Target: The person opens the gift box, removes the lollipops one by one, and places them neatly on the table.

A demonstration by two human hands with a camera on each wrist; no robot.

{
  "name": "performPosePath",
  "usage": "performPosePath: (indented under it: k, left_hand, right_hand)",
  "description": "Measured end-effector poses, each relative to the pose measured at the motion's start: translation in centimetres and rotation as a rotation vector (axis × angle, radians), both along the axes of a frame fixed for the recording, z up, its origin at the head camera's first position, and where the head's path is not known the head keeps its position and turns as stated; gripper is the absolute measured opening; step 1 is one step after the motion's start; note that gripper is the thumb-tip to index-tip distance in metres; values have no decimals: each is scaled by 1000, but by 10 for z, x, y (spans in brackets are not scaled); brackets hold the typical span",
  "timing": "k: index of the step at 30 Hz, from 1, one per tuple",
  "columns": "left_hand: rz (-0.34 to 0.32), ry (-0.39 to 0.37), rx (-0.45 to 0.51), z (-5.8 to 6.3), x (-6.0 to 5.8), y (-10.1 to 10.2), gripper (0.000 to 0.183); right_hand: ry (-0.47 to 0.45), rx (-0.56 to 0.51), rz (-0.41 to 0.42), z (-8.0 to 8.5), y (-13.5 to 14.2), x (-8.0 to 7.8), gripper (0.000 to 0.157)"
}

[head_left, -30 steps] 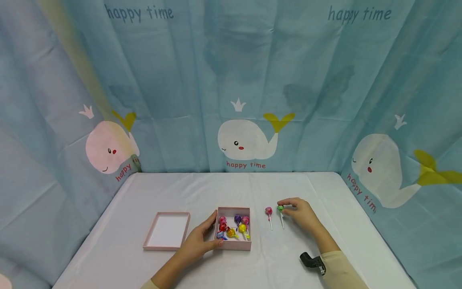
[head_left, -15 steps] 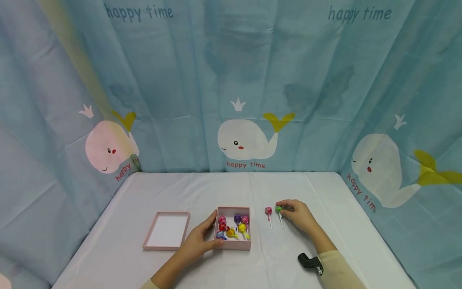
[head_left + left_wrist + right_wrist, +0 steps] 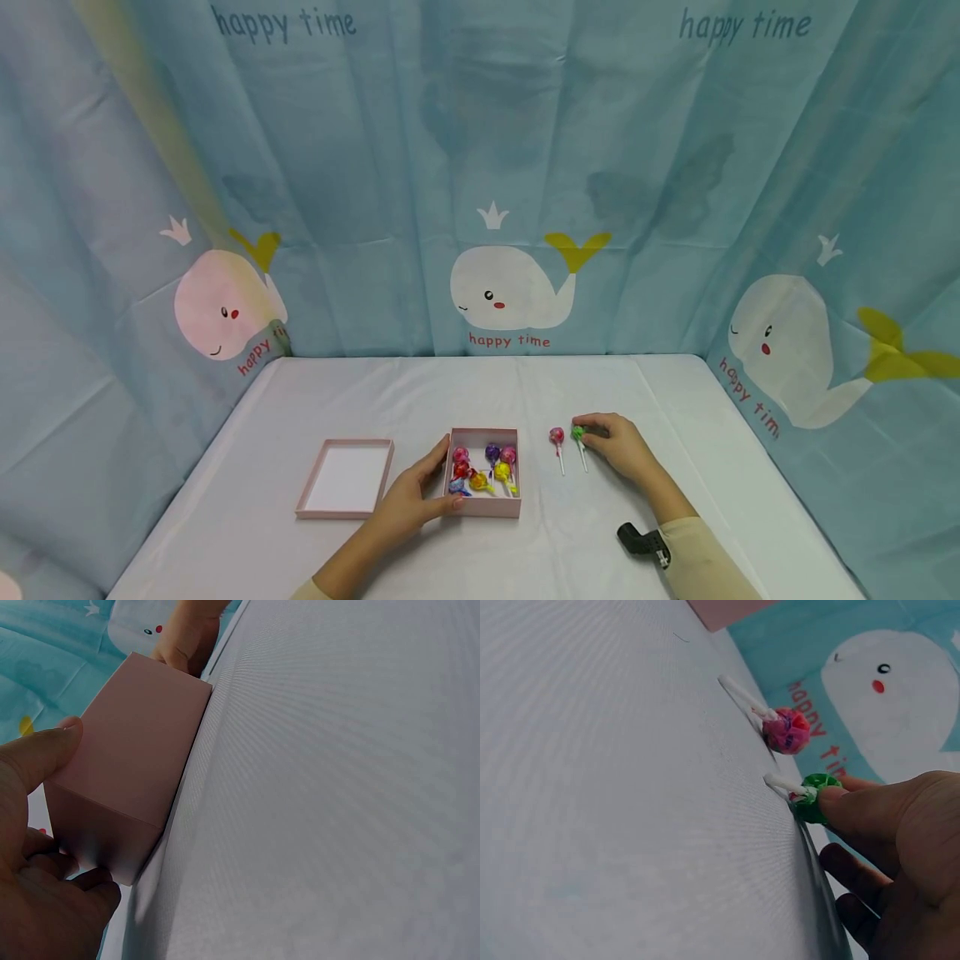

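1. Head view: the right hand (image 3: 618, 447) is pinching the green lollipop (image 3: 577, 433) by its wrapped head, on the right part of the white table (image 3: 558, 542), its stick pointing toward the near edge.
2. Thumb and index finger are clamping the green wrapper; the other fingers are sitting apart from it, lower down.
3. Getting a secure hold seems to be the step in hand, and the round head is probably offering a better grip than the thin stick.
4. Just left of it, the pink lollipop (image 3: 557, 435) is lying; angling the spare fingers rightward should be sparing it a knock.
5. Whether the green head is touching the cloth or hanging just above, I cannot tell; raising it straight up would be sparing the stick a drag.
6. Left of both, the left hand (image 3: 408, 500) is gripping the pink box (image 3: 491, 508) at its near left corner, thumb on the near wall, fingers against the left wall. Light pressure is likely sufficing, since the walls may be flexing under a hard squeeze.
7. Several wrapped lollipops (image 3: 502, 472) are lying inside; the thumb is best resting outside them. Farther left, the lid (image 3: 343, 514) is lying flat.
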State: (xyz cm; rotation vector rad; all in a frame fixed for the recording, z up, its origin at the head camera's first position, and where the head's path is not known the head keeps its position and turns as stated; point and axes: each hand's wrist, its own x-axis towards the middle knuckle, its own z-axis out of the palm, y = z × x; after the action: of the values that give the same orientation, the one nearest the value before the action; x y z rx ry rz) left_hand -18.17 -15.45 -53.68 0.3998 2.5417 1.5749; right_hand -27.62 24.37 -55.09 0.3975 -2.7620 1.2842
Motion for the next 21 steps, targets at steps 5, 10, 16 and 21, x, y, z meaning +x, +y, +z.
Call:
performPosePath:
  k: [5,10,16,21]
  left_hand:
    - [4,-1,-4,0,0,0,102]
    - [0,-4,2,0,0,0,103]
    - [0,-4,-4,0,-1,0,103]
    - [2,-11,-6,2,-1,1,103]
  right_hand:
    - [-1,6,-7,1,-1,0,30]
    - [-15,12,-17,2,-2,2,31]
    - [-11,12,-25,2,-4,1,27]
    - [2,-13,-41,2,-8,-2,25]
